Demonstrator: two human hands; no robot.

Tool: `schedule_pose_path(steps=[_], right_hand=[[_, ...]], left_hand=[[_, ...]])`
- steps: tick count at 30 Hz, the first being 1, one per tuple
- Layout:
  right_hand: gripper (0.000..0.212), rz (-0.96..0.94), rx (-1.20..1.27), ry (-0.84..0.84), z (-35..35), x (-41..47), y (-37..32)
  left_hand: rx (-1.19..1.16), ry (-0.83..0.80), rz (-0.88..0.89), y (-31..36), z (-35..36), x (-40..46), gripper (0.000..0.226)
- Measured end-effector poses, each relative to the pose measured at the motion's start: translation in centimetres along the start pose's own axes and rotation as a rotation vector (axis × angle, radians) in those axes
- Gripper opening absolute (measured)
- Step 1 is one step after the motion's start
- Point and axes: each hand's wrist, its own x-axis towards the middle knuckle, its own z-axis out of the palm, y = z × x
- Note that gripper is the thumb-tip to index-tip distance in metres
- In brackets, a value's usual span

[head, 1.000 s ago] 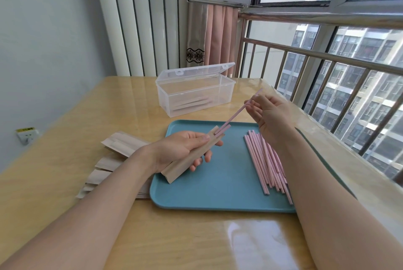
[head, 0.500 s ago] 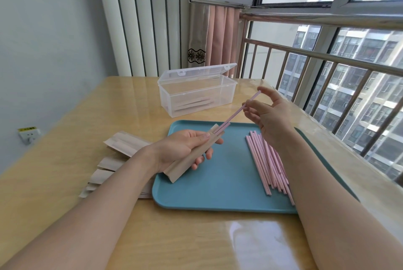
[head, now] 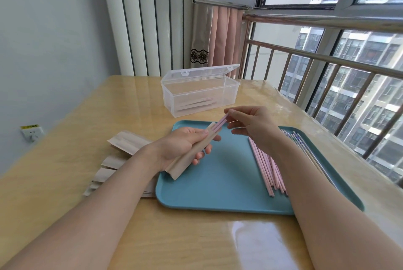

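Note:
My left hand grips a brown paper sleeve slantwise over the left part of a blue tray. Pink straws stick out of the sleeve's open top end, only a short length showing. My right hand pinches the straws' upper tip between thumb and fingers. A loose bunch of pink straws lies on the tray under my right forearm. A few patterned straws lie to the right of that bunch.
A clear plastic box with its lid open stands behind the tray and holds filled sleeves. A stack of flat paper sleeves lies on the wooden table left of the tray. A metal window railing runs along the right.
My right hand has moved down and left toward the left hand, pushing the pink straws deeper into the sleeve. Much less straw shows now. The left hand stayed put.

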Motion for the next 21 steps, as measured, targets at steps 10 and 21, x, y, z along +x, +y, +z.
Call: schedule_pose_path(steps=[10,21], right_hand=[[0.016,-0.046,-0.082,-0.077,2.1,-0.7,0.2],[0.008,0.131,0.532,0.321,1.1,6.3,-4.2]], left_hand=[[-0.023,0.031,0.037,0.2,-0.9,0.0,0.035],[-0.517,0.744,0.33,1.9,-7.2,-0.2,0.032]])
